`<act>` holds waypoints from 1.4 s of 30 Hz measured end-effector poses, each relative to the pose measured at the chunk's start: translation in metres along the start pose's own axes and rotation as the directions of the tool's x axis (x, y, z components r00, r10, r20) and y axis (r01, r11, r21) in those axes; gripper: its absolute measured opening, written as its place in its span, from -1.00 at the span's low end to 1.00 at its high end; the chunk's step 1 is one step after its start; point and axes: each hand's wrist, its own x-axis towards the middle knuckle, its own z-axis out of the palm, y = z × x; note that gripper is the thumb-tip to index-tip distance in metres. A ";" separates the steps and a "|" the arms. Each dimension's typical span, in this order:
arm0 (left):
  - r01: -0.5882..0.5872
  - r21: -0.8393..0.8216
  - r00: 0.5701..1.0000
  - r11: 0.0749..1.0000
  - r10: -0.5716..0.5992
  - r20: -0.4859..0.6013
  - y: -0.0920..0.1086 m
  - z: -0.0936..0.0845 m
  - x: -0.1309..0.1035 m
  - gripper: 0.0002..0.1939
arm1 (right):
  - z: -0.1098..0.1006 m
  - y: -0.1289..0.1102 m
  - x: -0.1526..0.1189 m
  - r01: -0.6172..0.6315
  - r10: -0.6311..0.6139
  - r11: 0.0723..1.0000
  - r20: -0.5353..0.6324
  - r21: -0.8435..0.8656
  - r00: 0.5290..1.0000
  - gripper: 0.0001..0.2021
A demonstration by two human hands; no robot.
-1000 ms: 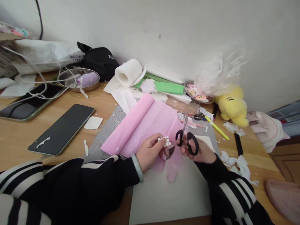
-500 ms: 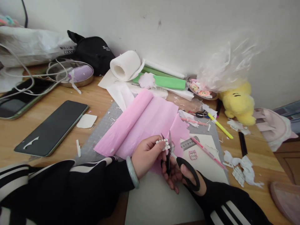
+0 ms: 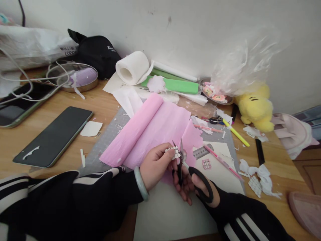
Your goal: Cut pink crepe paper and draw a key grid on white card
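Note:
Between thumb and fingers my left hand (image 3: 158, 160) pinches a small paper cutout (image 3: 176, 153) with white rounded cells outlined in dark lines. My right hand (image 3: 187, 187) has its fingers through the black handles of a pair of scissors (image 3: 202, 182). The scissor blades stand apart and point away from me, right beside the cutout's right edge. Beneath and beyond both hands lies pink crepe paper (image 3: 160, 130), partly rolled. A similar small cutout with a pink border (image 3: 206, 164) rests on the white sheet (image 3: 175, 214) to the right.
A metal ruler (image 3: 202, 152), a pink pen (image 3: 223, 163) and a yellow highlighter (image 3: 235, 133) lie on the right, near crumpled white scraps (image 3: 263, 179). At the left is a dark phone (image 3: 54, 137). Behind stand a paper roll (image 3: 132, 68) and a yellow plush toy (image 3: 255, 107).
The cutout in my left hand has turned slightly, and its lower part no longer hangs below. Both hands keep nearly the same place. The whole view has shifted a little.

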 end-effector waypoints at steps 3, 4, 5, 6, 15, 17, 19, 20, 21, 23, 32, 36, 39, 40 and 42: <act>0.022 -0.018 1.000 1.000 -0.021 0.023 0.000 0.000 0.000 -0.75 | 0.001 -0.001 -0.001 0.012 -0.012 1.000 -0.002 0.008 1.000 -0.44; 0.040 -0.041 0.998 0.998 -0.038 0.046 0.000 0.001 0.000 -0.76 | 0.001 -0.001 -0.001 0.015 -0.015 1.000 -0.006 0.009 1.000 -0.44; 0.054 -0.065 0.996 0.996 -0.050 0.068 0.000 0.002 -0.001 -0.76 | 0.001 -0.001 -0.001 0.014 -0.014 1.000 -0.006 0.011 1.000 -0.44; 0.066 -0.086 0.995 0.994 -0.059 0.085 0.000 0.002 -0.001 -0.76 | 0.001 -0.001 -0.001 0.012 -0.012 1.000 -0.008 0.012 1.000 -0.44; 0.070 -0.115 0.991 0.991 -0.056 0.119 0.001 0.002 -0.002 -0.76 | 0.000 0.004 0.003 0.009 -0.009 0.999 -0.013 0.033 1.000 -0.45; 0.072 -0.121 0.991 0.990 -0.057 0.121 0.001 0.002 -0.001 -0.76 | 0.000 0.005 0.002 0.016 -0.015 0.999 -0.020 0.030 1.000 -0.45; 0.066 -0.119 0.992 0.991 -0.052 0.117 0.001 0.002 -0.001 -0.76 | 0.000 0.005 0.001 0.016 -0.016 1.000 -0.039 0.013 0.999 -0.46; 0.064 -0.116 0.992 0.991 -0.050 0.116 0.001 0.002 -0.001 -0.76 | 0.000 0.004 0.001 0.015 -0.015 1.000 -0.043 0.005 0.999 -0.46; 0.062 -0.112 0.992 0.992 -0.049 0.114 0.001 0.003 -0.001 -0.75 | 0.000 0.004 0.000 0.012 -0.012 1.000 -0.046 -0.001 0.999 -0.46; 0.054 -0.097 0.993 0.994 -0.044 0.105 0.002 0.003 -0.002 -0.76 | 0.001 0.003 0.000 -0.007 0.007 1.000 -0.052 -0.009 0.999 -0.45; -0.041 0.036 0.999 0.998 0.040 0.020 0.001 0.000 0.000 -0.73 | 0.002 0.000 0.000 -0.072 0.062 0.995 -0.118 -0.076 0.991 -0.43; -0.077 0.073 0.996 0.994 0.080 -0.036 0.001 -0.002 0.002 -0.74 | 0.001 -0.006 -0.002 -0.136 0.121 0.986 -0.150 -0.095 0.981 -0.39; -0.083 0.080 0.993 0.993 0.089 -0.075 0.001 -0.002 0.003 -0.75 | 0.001 -0.011 -0.002 -0.180 0.157 0.976 -0.183 -0.121 0.971 -0.36; -0.083 0.080 0.992 0.993 0.090 -0.090 0.001 -0.002 0.003 -0.75 | 0.001 -0.012 -0.002 -0.186 0.160 0.974 -0.191 -0.127 0.969 -0.36; -0.082 0.067 0.990 0.994 0.089 -0.110 0.000 -0.002 0.004 -0.76 | 0.001 -0.012 -0.002 -0.184 0.156 0.975 -0.201 -0.127 0.967 -0.36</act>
